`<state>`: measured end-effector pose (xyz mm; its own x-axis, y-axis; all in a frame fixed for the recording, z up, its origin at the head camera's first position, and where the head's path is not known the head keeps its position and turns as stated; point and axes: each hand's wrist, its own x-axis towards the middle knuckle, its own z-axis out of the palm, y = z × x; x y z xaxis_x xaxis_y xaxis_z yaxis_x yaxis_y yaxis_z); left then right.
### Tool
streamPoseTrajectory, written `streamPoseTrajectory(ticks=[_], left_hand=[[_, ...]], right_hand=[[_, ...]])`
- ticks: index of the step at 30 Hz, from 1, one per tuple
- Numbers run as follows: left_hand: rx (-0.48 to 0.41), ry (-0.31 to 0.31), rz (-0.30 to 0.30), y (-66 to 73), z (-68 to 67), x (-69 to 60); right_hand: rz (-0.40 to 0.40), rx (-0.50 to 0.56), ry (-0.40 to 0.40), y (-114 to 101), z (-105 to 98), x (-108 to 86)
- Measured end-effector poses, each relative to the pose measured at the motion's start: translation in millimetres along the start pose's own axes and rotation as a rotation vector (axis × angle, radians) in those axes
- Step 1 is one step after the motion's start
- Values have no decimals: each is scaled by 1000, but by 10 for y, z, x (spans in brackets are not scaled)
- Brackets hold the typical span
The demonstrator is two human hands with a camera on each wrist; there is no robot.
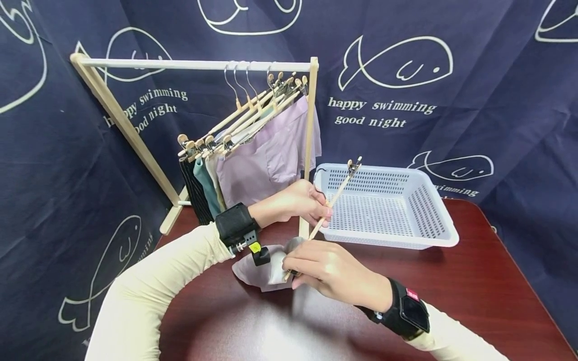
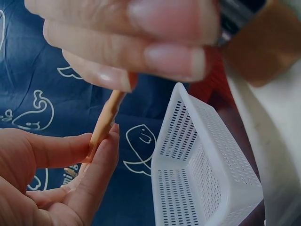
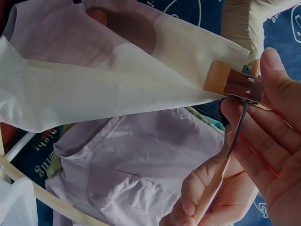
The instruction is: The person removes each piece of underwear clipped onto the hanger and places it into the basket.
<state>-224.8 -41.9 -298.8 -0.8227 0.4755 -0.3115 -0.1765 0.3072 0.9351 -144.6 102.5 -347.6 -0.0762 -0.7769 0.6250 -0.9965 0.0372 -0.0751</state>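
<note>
Your right hand pinches a clip, your left hand the hanger; the lilac garment is nearer the tabletop's left edge; clipping seems underway; next likely calls for the far clip.

Before us, a creased dark blue curtain sweeps from 9 o'clock through 12 to 3 behind a glossy red-brown table. White outlined fish dot the cloth, one at 8, another near 1, above lettering reading "happy swimming good night." Bright glare whitens the table at 6.
</note>
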Motion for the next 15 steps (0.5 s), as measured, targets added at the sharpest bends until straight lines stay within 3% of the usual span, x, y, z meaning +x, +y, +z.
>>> streamPoseTrajectory(ticks=[15], left_hand=[[-3, -2, -12, -25, -10, 8]], right_hand=[[-18, -33, 33, -8, 48, -19]])
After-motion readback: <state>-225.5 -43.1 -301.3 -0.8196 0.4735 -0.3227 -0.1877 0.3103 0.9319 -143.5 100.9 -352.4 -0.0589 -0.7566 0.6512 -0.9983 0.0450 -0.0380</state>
